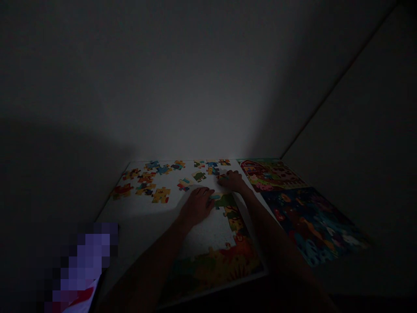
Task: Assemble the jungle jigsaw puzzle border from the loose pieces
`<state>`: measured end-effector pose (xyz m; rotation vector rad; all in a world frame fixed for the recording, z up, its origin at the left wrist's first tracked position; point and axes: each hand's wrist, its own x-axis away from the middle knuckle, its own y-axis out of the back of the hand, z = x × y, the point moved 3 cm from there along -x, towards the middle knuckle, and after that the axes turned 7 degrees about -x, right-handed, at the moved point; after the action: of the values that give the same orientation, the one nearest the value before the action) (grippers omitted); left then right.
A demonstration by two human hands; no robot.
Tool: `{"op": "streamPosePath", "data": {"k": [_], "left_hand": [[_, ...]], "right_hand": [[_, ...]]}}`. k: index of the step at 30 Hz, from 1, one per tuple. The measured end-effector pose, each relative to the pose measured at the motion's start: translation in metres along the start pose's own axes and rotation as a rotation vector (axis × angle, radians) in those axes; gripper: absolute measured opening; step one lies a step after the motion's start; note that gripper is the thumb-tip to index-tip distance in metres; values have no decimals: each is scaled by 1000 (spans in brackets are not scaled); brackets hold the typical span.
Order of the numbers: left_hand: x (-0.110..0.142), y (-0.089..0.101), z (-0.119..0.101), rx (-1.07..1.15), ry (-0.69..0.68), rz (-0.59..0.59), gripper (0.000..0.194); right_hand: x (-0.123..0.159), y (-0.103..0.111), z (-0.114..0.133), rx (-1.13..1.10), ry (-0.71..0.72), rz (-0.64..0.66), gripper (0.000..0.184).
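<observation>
My left hand (197, 205) is over the white board, its fingers and thumb bent around a puzzle piece (215, 197) with a light blue patch. That piece lies at the upper left end of the partly joined jigsaw puzzle (243, 248), which runs down the right side and along the near edge. Farther off, my right hand (233, 179) has its fingertips closed on a dark reddish puzzle piece (223, 177) on the board. Fingers partly cover both pieces, and the light is dim. A loose green-and-white piece (199, 176) lies between the hands.
Loose puzzle pieces (161, 195) are spread over the board's far left, with several more (212, 163) along its back edge. Right of the board lie a farm picture (273, 176) and a dark blue picture (312, 226). A wall (195, 87) rises behind. A lit, pixelated patch (87, 265) is lower left.
</observation>
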<state>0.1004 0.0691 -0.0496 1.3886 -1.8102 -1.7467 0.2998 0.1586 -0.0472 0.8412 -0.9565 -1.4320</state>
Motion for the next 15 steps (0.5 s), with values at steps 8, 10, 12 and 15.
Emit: {"op": "streamPosePath", "data": {"k": [8,10,12,15], "left_hand": [[-2,-7,14,-57,197,-87,34],[-1,-8,15,-76,212,-77,37],[0,-9,14,-83,215,-73,38],[1,-8,13,-96,222,-75,37]], "right_hand": [[2,-6,-6,-116,68,-75,59],[1,-9,-9,-154,90,-95,57],[1,-12,-11,-177,111,-117,54],[1,-16,-11,-203,150,-149,48]]}}
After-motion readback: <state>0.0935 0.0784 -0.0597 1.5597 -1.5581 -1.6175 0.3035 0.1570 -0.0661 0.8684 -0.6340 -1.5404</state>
